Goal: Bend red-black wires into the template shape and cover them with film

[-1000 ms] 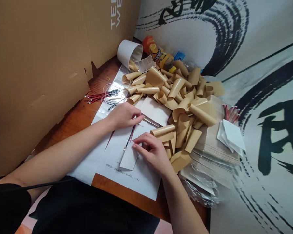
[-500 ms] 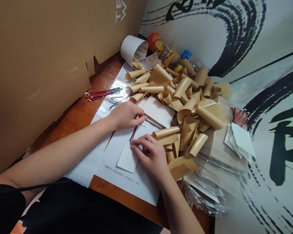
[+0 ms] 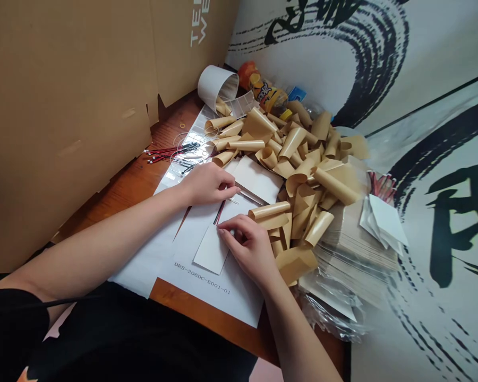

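Observation:
A flat white card (image 3: 210, 250) lies on the printed sheet (image 3: 239, 305), with thin red and black wires (image 3: 220, 212) running from its top edge. My left hand (image 3: 210, 184) is above it, thumb and forefinger pinched together where the wires pass beneath the fingers. Fine pale tips poke out just below that pinch. At the card's upper right corner, my right hand (image 3: 250, 248) has thumb and forefinger closed on the edge by the wires. A stack of white cards (image 3: 258, 178) sits just beyond both hands.
Curled brown paper pieces (image 3: 295, 143) heap up behind and to the right. Bundled red and black wires (image 3: 171, 154) lie at the left near a white roll (image 3: 213, 85). Stacked cards in plastic (image 3: 354, 244) stand at right; a cardboard wall (image 3: 71, 106) rises at left.
The view has shifted slightly. My right fingertips have drawn a little closer together at the card's top edge; my left hand keeps its pinch in nearly the same place.

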Action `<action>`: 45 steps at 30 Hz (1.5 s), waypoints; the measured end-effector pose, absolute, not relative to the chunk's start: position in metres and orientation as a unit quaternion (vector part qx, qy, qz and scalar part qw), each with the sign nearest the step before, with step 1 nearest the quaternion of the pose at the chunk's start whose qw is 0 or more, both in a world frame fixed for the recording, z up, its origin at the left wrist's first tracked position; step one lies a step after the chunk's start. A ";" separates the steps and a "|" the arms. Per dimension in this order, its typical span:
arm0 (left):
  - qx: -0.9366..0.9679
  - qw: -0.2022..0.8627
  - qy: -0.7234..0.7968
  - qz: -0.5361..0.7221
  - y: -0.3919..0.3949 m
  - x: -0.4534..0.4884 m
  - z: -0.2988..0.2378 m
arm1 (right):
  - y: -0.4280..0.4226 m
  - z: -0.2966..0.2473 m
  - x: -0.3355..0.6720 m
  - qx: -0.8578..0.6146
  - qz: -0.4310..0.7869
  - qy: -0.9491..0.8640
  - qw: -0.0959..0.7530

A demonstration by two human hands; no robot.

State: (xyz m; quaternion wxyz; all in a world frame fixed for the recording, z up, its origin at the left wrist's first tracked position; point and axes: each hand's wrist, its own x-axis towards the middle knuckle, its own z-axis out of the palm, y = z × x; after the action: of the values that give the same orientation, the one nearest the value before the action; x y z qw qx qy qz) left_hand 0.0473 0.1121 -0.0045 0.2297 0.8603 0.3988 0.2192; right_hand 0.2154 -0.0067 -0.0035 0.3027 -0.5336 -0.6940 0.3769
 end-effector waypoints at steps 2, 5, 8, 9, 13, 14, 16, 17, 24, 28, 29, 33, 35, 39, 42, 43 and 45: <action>0.862 0.237 0.394 0.216 0.113 0.046 -0.004 | -0.006 -0.004 0.215 -0.534 0.374 -0.696 0.301; 0.865 0.269 0.372 0.202 0.115 0.041 0.001 | -0.006 -0.003 0.214 -0.536 0.373 -0.696 0.299; 0.875 0.293 0.339 0.183 0.117 0.035 0.008 | -0.005 -0.003 0.214 -0.537 0.374 -0.695 0.300; 0.881 0.290 0.328 0.180 0.117 0.034 0.011 | -0.005 -0.003 0.214 -0.537 0.374 -0.694 0.299; 0.896 0.163 0.347 0.223 0.112 0.035 0.016 | -0.006 -0.004 0.213 -0.549 0.368 -0.688 0.300; 0.895 0.122 0.357 0.240 0.110 0.037 0.016 | -0.006 -0.004 0.213 -0.555 0.365 -0.683 0.303; 0.888 0.068 0.366 0.271 0.106 0.040 0.015 | -0.006 -0.005 0.213 -0.566 0.358 -0.675 0.310; 0.883 0.058 0.368 0.285 0.105 0.041 0.015 | -0.006 -0.006 0.213 -0.569 0.356 -0.673 0.310; 0.842 -0.005 0.430 0.326 0.104 0.042 0.011 | -0.005 -0.005 0.216 -0.560 0.347 -0.689 0.303; 0.836 -0.006 0.422 0.351 0.104 0.044 0.007 | -0.008 -0.006 0.215 -0.548 0.316 -0.718 0.292; 0.835 -0.003 0.420 0.357 0.105 0.045 0.006 | -0.009 -0.006 0.214 -0.540 0.298 -0.734 0.287; 0.848 0.011 0.396 0.353 0.108 0.046 0.000 | -0.015 -0.006 0.210 -0.498 0.194 -0.809 0.244; 0.859 0.017 0.382 0.341 0.109 0.047 -0.003 | -0.016 -0.005 0.207 -0.485 0.170 -0.826 0.232; 0.868 0.014 0.377 0.324 0.107 0.049 -0.004 | -0.018 -0.003 0.204 -0.474 0.183 -0.828 0.238; 0.868 0.012 0.382 0.316 0.107 0.049 -0.003 | -0.020 -0.003 0.202 -0.474 0.184 -0.826 0.243; 0.868 0.011 0.384 0.315 0.107 0.050 -0.003 | -0.021 -0.003 0.201 -0.472 0.182 -0.827 0.244; 0.869 0.008 0.385 0.311 0.107 0.050 -0.003 | -0.022 -0.005 0.199 -0.467 0.174 -0.832 0.245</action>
State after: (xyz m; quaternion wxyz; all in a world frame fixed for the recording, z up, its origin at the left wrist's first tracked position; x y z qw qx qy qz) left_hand 0.0497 0.1070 -0.0035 0.0083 0.8689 0.3853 0.3105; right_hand 0.1990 -0.0225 -0.0046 0.2446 -0.4674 -0.8315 0.1741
